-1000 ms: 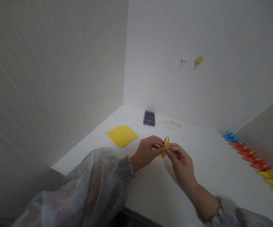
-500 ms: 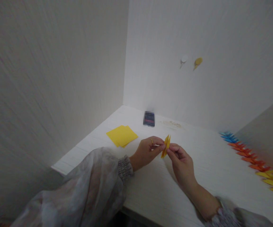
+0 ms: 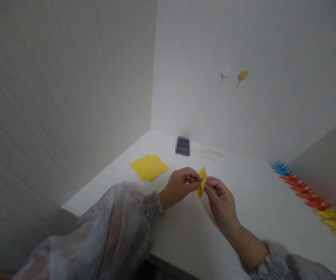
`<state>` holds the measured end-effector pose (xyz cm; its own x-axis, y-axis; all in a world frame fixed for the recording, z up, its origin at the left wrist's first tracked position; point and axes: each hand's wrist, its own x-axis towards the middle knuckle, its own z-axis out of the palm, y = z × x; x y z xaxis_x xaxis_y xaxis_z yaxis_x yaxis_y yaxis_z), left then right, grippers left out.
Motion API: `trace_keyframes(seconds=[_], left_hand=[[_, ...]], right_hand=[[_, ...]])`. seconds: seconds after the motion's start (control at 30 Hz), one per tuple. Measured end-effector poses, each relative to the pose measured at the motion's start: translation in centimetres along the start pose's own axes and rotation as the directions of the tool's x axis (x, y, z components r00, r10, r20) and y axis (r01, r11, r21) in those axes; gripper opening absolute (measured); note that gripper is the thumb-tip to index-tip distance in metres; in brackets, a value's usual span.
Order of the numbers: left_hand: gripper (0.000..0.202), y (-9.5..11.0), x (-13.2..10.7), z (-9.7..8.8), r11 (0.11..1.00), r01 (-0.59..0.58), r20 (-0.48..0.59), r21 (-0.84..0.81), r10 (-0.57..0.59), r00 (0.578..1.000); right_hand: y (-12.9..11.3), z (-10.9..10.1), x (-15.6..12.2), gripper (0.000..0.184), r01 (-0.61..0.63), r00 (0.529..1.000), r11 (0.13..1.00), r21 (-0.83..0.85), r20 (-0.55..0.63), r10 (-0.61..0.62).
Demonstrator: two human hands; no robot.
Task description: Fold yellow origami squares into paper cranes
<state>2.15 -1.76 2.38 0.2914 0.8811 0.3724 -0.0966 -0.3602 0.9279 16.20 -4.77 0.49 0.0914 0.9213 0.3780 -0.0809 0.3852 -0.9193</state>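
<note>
Above the white table, both hands pinch a small piece of folded yellow origami paper [image 3: 202, 182]. My left hand [image 3: 180, 187], with a ring on one finger, is closed on its left side. My right hand [image 3: 222, 200] grips it from the right between thumb and fingertips. The folded paper stands nearly upright, with narrow points at its top and bottom. To the left of my left hand lie flat yellow paper sheets [image 3: 148, 167], overlapping each other.
A row of folded paper pieces in blue, red-orange [image 3: 304, 190] and yellow runs along the table's right side. Near the back wall sits a dark, blurred-out object [image 3: 183, 146]. White and yellow hooks [image 3: 242, 76] are on the wall. The table's front edge [image 3: 173, 268] is close by.
The folded yellow paper has turned between my fingers, so its points now sit closer together and a broader face shows. Both hands have barely shifted.
</note>
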Motion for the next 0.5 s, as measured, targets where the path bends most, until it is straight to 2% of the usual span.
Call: trace_keyframes(seconds=[0.17,0.37,0.5], left_hand=[[0.012,0.74,-0.13,-0.04,0.993,-0.103,0.019,0.056,0.102,0.995],[0.012,0.68,-0.09,0.10,0.993,-0.092,-0.012,0.080,0.093,0.996],[0.014,0.22,-0.16,0.24,0.999,-0.036,-0.023,0.031,0.036,0.999]], right_hand=[[0.20,-0.15,-0.03,0.005,-0.020,0.999,1.000,-0.002,-0.037,0.020],[0.20,-0.11,0.02,0.005,-0.040,0.999,0.999,0.036,-0.033,0.041],[0.13,0.00,0.00,0.006,-0.054,0.997,0.998,0.042,-0.046,0.056]])
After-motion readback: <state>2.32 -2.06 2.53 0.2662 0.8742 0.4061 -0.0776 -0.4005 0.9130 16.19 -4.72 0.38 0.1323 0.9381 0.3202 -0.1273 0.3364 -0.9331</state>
